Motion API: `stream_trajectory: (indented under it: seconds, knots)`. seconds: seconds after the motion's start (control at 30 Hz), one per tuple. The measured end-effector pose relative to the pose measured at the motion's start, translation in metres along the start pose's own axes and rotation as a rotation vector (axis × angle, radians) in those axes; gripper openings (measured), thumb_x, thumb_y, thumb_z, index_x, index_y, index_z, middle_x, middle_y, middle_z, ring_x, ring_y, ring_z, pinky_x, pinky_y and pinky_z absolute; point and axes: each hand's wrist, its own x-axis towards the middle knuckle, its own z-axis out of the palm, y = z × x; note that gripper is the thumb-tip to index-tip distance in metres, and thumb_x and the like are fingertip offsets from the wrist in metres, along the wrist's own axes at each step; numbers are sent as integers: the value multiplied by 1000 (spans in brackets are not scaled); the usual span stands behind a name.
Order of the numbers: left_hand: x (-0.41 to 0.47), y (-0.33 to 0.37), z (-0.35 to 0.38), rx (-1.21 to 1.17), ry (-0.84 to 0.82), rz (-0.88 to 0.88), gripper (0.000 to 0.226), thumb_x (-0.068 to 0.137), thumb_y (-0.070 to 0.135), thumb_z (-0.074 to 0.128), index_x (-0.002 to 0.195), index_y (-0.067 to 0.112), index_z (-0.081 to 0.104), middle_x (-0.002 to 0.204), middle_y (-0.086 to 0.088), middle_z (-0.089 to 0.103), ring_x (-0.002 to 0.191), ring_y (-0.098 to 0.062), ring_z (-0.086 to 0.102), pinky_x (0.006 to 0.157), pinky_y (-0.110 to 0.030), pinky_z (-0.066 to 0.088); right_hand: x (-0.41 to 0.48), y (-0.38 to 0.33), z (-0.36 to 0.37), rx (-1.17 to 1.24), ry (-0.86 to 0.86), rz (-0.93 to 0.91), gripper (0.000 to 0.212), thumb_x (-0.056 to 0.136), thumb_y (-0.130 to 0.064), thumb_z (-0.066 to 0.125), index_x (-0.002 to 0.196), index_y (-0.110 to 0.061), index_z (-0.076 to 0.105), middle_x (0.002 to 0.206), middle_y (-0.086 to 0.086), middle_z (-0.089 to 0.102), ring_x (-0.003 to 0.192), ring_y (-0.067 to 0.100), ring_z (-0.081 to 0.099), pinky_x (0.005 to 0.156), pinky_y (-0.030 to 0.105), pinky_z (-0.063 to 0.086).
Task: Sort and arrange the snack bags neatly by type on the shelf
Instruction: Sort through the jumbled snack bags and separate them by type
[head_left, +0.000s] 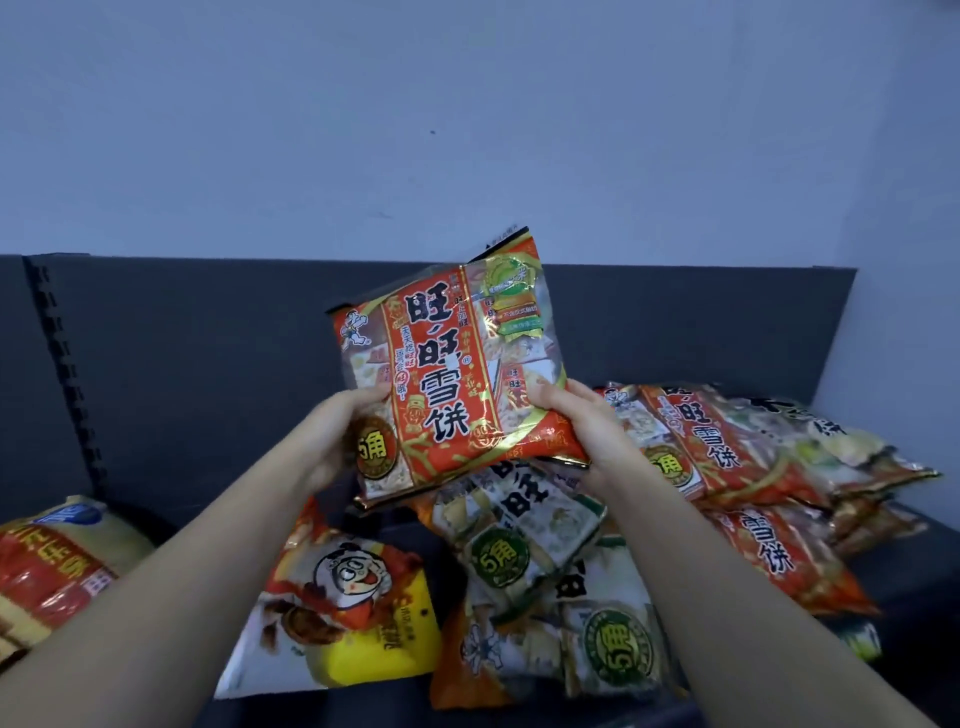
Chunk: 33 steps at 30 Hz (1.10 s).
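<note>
while my left hand and right hand both grip its lower corners, the red snack bag sits in the air, tilted, above the shelf. glossy crinkled foil, red-orange front, big black characters, gold trim, round green badge. under it: pale green-white bags, a yellow bag with a cartoon face, more red bags stacked at right. shelf deck and back panel are dark grey, matte. slotted upright at left, plain pale wall behind.
</note>
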Motion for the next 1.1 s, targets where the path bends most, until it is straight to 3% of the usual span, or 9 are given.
stream_trajectory:
  seconds: [0.1,0.17,0.23,0.3,0.47,0.67,0.8,0.97,1.1]
  knots:
    - [3,1,33,-99,36,69,5,93,18,61,96,15,62,89,-7,75,76,-20,71,69,-36,57,4,-8,-28,63,111,-33,50,77,-22,82,121,-18,59,107,9,72,87,26,73,64,42,61]
    - [5,2,59,-114,128,121,13,90,16,67,86,16,55,84,-7,73,64,-18,70,49,-29,53,7,-12,-46,99,211,-71,56,74,-23,85,122,-17,57,110,6,68,89,24,71,65,43,62]
    - [8,3,86,-102,190,158,19,88,18,71,87,15,52,86,-9,71,66,-20,69,53,-34,56,13,-13,-65,122,286,-85,58,74,-26,85,122,-15,56,110,5,66,91,22,70,80,47,60]
    - [10,4,111,-74,216,170,23,86,23,73,94,13,55,92,-12,72,78,-29,71,75,-50,59,19,-14,-85,116,323,-93,52,76,-27,84,119,-13,58,112,7,67,93,22,70,88,47,58]
    - [24,3,157,-63,282,182,30,80,30,78,92,14,56,99,-15,71,92,-36,70,87,-60,53,32,-17,-135,88,283,-81,44,79,-15,80,117,-12,58,112,11,69,92,24,72,78,41,60]
    - [32,-2,205,15,182,167,18,92,24,66,103,12,59,97,-12,69,71,-28,66,44,-30,45,46,-22,-180,52,435,-156,36,84,-8,75,115,-14,59,113,6,65,95,25,70,80,43,61]
    - [34,-12,225,256,49,132,42,89,19,69,126,14,49,115,-9,64,86,-35,68,51,-31,50,54,-14,-204,-169,523,-129,16,89,-19,71,102,-20,62,110,3,65,95,24,66,83,43,58]
    - [29,-21,234,725,144,117,55,87,49,65,127,16,45,113,-5,63,86,-26,69,84,-45,56,53,-7,-216,-787,584,47,42,93,-42,59,131,-26,58,125,5,61,118,30,51,101,41,42]
    - [28,-21,230,829,174,139,62,88,57,59,131,14,46,114,-4,66,90,-21,69,88,-44,54,55,-14,-191,-1101,522,-224,54,93,-33,57,144,-25,44,151,4,43,145,27,27,120,48,17]
